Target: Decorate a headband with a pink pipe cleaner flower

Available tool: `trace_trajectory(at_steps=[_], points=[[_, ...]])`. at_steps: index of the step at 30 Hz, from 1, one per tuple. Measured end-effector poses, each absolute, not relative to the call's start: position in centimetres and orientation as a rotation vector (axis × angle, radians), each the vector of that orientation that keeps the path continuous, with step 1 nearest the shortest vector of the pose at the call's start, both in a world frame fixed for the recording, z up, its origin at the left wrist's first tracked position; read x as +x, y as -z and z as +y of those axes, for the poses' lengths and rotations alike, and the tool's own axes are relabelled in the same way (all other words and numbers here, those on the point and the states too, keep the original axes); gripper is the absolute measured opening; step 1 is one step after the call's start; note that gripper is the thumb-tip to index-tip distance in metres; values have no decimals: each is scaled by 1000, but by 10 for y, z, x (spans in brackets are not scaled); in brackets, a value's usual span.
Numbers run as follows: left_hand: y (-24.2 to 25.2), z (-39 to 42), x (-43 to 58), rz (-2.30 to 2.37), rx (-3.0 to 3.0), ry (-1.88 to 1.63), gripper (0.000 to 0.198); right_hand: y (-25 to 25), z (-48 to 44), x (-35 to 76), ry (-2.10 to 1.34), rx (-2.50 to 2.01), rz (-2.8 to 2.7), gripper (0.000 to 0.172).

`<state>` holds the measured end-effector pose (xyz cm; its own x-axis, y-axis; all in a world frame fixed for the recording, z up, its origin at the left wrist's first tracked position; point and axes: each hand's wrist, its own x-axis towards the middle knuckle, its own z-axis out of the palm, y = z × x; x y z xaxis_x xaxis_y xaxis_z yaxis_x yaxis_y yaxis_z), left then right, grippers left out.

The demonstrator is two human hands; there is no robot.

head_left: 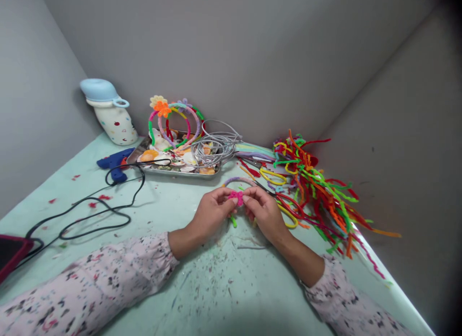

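The pink fuzzy piece was held in front of the metal tray, beyond its right end. The person's left hand had thumb and fingertips closed on one side of it, and the right hand pinched the other; no gap showed in either grip. Holding something so small and soft from both sides probably kept it steady for fine finger work. A green fuzzy end showed just below; whether it was joined on could not be told. A curved band lay just behind the fingers, right of the tray.

Flower-topped hoops stood up in the tray, perhaps so their petals would not be crushed, and a grey wire coil rested over its right end. A blue glue gun lay just left of the tray, presumably kept away from the soft stuff. Scissors and heaped fuzzy stems lay to its right, seemingly handy for the right hand. A bottle stood behind its left end.

The pale green tabletop was speckled in front of the tray, with red scraps to its left. Plain grey walls rose behind it and on both sides.
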<state>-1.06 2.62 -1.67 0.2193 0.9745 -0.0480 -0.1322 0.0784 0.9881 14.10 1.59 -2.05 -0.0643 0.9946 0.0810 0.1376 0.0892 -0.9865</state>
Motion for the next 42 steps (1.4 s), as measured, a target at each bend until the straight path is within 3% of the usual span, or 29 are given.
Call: trace_trajectory(at_steps=[6,19,31,42], points=[[17,25,-11,989,1219,-1050,9,21,17,141,-1068,-1231,-1416,14],[12,23,-11,1003,1077,-1054,22,19,15,139,-1051,-1298,-1372,21],[16,26,-12,979,1049,-1049,21,22,15,139,-1050,-1297,-1468,20],[15,27,-12,1026,1007,-1057,20,29,12,138,-766,-1279,-1697,12]])
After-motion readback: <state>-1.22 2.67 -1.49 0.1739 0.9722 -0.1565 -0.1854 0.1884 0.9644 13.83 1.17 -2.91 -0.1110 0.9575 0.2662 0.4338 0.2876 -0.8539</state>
